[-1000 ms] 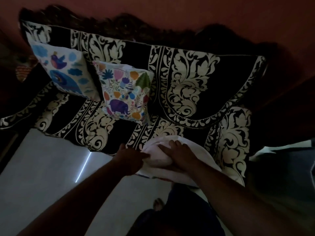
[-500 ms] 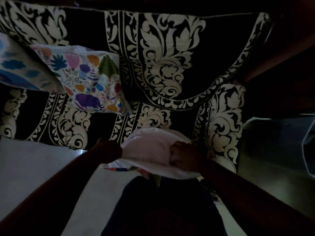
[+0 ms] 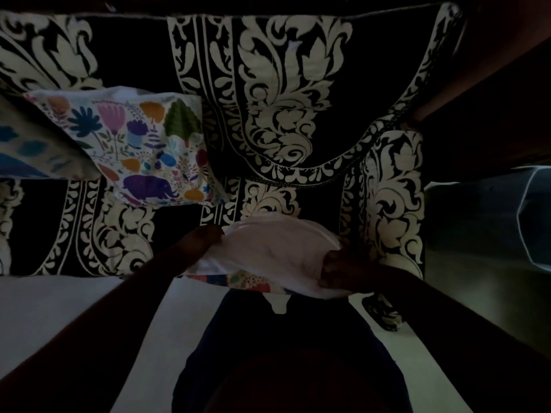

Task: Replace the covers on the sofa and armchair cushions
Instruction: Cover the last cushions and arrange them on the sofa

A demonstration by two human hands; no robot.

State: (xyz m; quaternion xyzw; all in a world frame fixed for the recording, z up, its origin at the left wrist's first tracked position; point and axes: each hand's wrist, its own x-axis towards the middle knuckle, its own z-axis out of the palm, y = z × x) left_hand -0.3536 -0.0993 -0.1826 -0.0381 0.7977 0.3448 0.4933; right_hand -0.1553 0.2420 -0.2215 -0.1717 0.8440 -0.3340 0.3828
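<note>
A plain white cushion (image 3: 277, 251) lies at the front edge of the sofa seat, its lower part sitting in a colourful patterned cover (image 3: 250, 278). My left hand (image 3: 205, 241) grips the cushion's left edge. At the cushion's right side, my right hand (image 3: 337, 268) holds the white fabric with curled fingers. A covered cushion with flowers and a purple elephant (image 3: 143, 147) leans on the sofa back to the left. Another cushion with blue shapes (image 3: 26, 153) lies partly out of view at the far left.
The sofa (image 3: 283, 93) wears a black throw with cream leaf scrolls; its right armrest (image 3: 390, 198) stands beside the white cushion. Pale floor (image 3: 59, 308) lies in front. My dark-clothed legs (image 3: 283, 338) stand under the cushion. A dark object with a light edge (image 3: 536, 222) sits at right.
The view has dropped and closed in on the sofa seat. My right hand moved from the top of the white cushion to its right side, and my left hand shifted to the left edge.
</note>
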